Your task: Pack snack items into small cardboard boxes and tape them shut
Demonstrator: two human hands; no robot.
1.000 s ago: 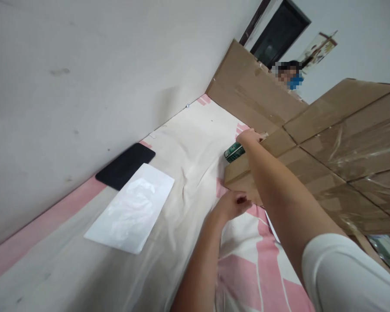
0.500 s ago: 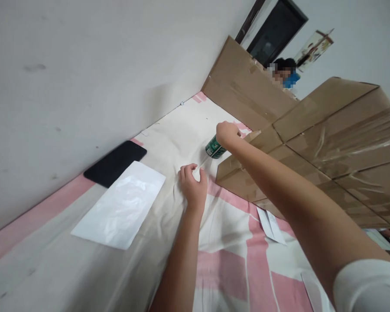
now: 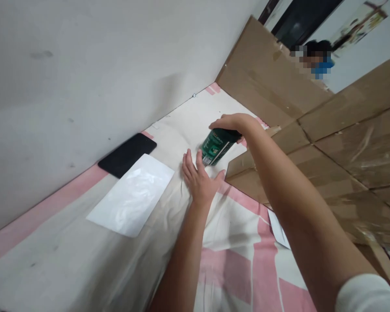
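Note:
A dark green printed container (image 3: 216, 147) with a dark top stands tilted on the pink-and-white cloth (image 3: 225, 279). From above, my right hand (image 3: 235, 123) is wrapped over its top and holds it. My left hand (image 3: 201, 180) is open, palm down, its fingers spread at the near side of the container's base. Whether its fingertips touch the container I cannot tell. The far side of the container and part of my right fingers are hidden.
A white sheet (image 3: 133, 195) overlaps a black tablet-like slab (image 3: 128, 154) beside the wall (image 3: 84, 65). Taped cardboard (image 3: 354, 147) borders the cloth on the right, with another cardboard panel (image 3: 263, 71) at the back. White paper (image 3: 278, 229) lies by my right forearm; a person (image 3: 316, 56) is beyond.
The container has turned and come nearer, showing more of its label. My right hand has shifted over its top. My left fingers have uncurled and spread, and the view has swung slightly.

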